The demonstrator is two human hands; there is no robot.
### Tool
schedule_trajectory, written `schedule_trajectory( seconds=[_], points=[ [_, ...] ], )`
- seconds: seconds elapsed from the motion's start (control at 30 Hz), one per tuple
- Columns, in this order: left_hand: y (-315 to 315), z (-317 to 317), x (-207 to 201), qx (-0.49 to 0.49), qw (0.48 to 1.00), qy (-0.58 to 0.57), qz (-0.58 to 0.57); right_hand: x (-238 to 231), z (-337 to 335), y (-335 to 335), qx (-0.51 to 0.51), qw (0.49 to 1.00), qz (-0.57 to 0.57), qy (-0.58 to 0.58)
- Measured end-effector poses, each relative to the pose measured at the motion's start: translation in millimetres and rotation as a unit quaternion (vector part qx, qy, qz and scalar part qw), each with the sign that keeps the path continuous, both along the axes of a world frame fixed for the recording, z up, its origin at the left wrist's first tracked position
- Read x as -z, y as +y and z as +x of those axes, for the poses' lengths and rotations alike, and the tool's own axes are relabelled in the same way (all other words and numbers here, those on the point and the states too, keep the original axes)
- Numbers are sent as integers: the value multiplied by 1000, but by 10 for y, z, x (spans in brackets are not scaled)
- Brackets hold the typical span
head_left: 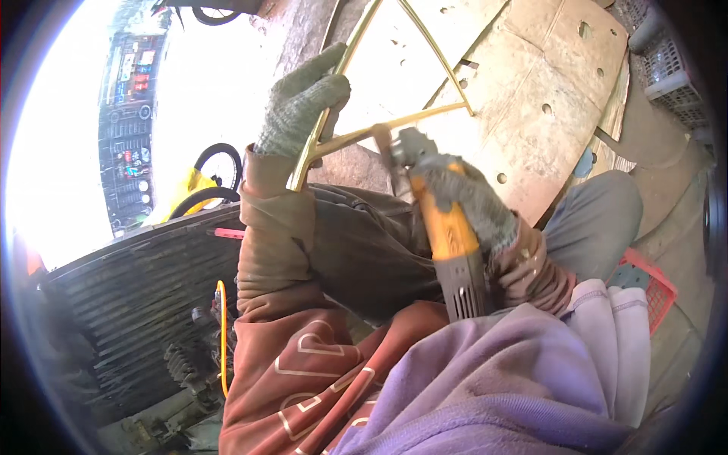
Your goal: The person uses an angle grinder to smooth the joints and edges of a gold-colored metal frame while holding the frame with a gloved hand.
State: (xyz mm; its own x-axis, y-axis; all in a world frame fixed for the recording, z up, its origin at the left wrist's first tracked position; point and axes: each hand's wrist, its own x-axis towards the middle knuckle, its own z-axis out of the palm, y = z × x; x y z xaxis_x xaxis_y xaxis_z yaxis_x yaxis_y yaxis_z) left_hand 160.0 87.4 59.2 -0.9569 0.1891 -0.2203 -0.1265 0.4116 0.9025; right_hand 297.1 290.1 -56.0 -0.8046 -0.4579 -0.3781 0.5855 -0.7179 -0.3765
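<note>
In a grey knit work glove, my left hand (299,102) is closed around one side of a gold-coloured metal frame (425,116), held up at a slant. Its bars meet in corners, and its top runs out of the picture. My right hand (476,203), gloved too, grips a yellow and black angle grinder (447,231) by its body. The grinder's disc (385,157), seen nearly edge-on, is at the frame's lower bar, near my left wrist. Whether the disc touches the metal, I cannot tell.
Worn cardboard sheets (538,106) with holes cover the floor ahead. A red plastic basket (661,292) sits at the right, grey crates (671,76) at the far right. An orange cable (223,334) and coil spring (182,365) lie left, beside a dark ribbed panel (136,296). A wheel (220,163) stands beyond.
</note>
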Motion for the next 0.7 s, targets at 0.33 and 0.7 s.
schedule_trajectory(
  seconds=[0.33,0.7],
  points=[
    [-26,5,28,-8,1000,5,16,-88,6,99,-58,998,-22,30],
    [-115,59,64,80,992,83,-59,-230,69,16,-66,994,-84,-4]
  ],
)
